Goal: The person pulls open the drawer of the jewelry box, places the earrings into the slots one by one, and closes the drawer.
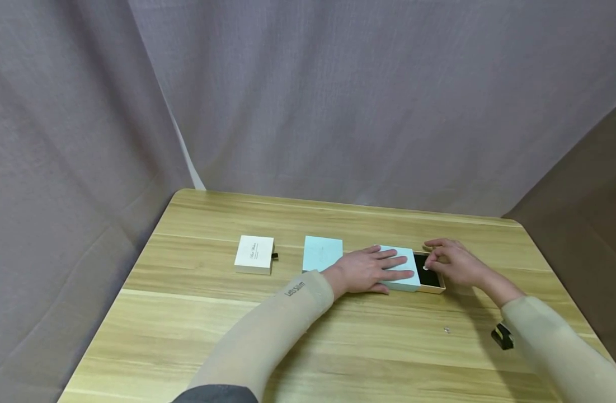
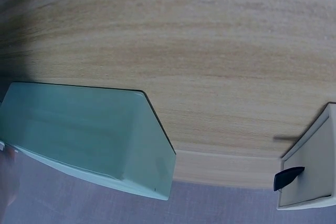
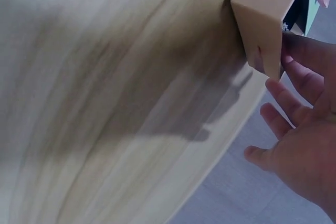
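Observation:
A light-blue slide box has its tan-walled drawer pulled partly out to the right, showing a black lining. Across the top of its sleeve my left hand lies flat, fingers spread and pressing. My right hand is over the drawer, thumb and index finger pinching a small shiny jewelry piece against the black lining; its exact kind is too small to tell. In the right wrist view the other fingers are spread beside the drawer's end wall. The left hand is out of the left wrist view.
A second light-blue box sits left of the left hand. Farther left is a white box with a black ribbon tab. A tiny shiny piece lies nearer on the wooden table. Grey curtains hang behind.

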Available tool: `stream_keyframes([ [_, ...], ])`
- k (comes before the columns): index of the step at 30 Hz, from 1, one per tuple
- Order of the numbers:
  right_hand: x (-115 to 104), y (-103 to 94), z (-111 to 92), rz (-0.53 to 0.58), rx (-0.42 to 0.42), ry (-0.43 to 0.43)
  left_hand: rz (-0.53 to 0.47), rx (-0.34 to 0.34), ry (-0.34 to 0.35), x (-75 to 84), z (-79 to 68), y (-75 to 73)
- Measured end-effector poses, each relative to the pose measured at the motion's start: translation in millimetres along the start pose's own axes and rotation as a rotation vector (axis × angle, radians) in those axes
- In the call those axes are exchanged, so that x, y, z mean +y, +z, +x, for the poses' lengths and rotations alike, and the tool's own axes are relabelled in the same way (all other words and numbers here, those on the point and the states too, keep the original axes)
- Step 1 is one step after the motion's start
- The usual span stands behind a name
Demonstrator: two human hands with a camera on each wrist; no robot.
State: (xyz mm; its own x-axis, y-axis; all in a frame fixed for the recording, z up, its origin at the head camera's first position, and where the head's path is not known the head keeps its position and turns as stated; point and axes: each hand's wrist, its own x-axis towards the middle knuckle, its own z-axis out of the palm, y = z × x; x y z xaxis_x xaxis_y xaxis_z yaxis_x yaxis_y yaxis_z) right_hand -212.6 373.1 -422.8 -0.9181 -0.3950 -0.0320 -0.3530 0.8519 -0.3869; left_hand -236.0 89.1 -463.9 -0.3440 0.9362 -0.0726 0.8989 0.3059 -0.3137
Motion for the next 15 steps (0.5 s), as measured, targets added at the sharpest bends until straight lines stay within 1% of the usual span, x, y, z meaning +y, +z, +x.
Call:
stream_keyframes([
  [8, -5.6, -3.5, 3.3, -0.086, -0.007, 0.039, 0.003, 0.009, 0.004, 0.3, -0.2, 0.1],
  [15, -9.8, 2.1, 3.2, -0.201, 0.052, 0.018, 0.000, 0.009, -0.002, 0.5, -0.9, -0.5],
])
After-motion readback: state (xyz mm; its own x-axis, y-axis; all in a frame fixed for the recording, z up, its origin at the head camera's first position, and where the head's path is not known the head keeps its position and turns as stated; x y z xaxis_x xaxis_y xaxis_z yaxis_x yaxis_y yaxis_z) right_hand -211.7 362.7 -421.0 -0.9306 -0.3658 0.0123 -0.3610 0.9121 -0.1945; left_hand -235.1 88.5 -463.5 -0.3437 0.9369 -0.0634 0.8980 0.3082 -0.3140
